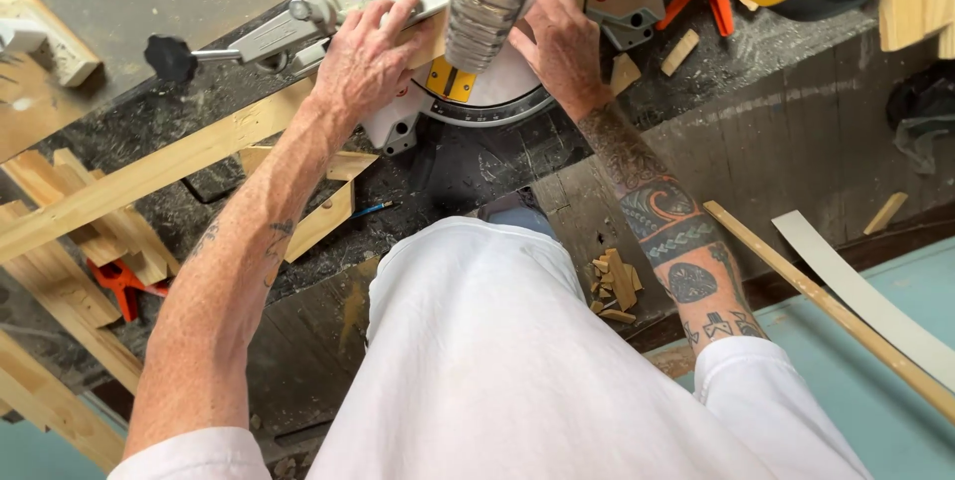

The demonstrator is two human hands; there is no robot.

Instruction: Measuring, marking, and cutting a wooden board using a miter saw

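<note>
At the far left of the frame, long wood strips (129,182) lie slantwise across the dark, dusty table (796,142), some cut off by the frame edge, with an orange clamp (119,281) half hidden under them. In the upper left a black knob (169,57) ends a grey metal arm. Right of it the left hand (368,57) lies flat, fingers spread, pressing on a pale wood piece (430,42) at the saw's fence; most of that piece is hidden under the hand and the saw. The miter saw (487,2) fills the upper middle, its silvery guard blurred and near the camera, its yellow body cut off at the top edge; the blade itself cannot be made out. The right hand (562,47) rests just right of the guard, fingers tucked behind it, so whether its grip is spread or pinching something cannot be told. Below the middle, a small heap of wood offcuts (617,286) sits on the table beside the tattooed forearm. At the lower right a thin wood stick (826,306) and a pale flat strip (865,296) lie side by side where the table meets a teal floor (895,420)
</note>
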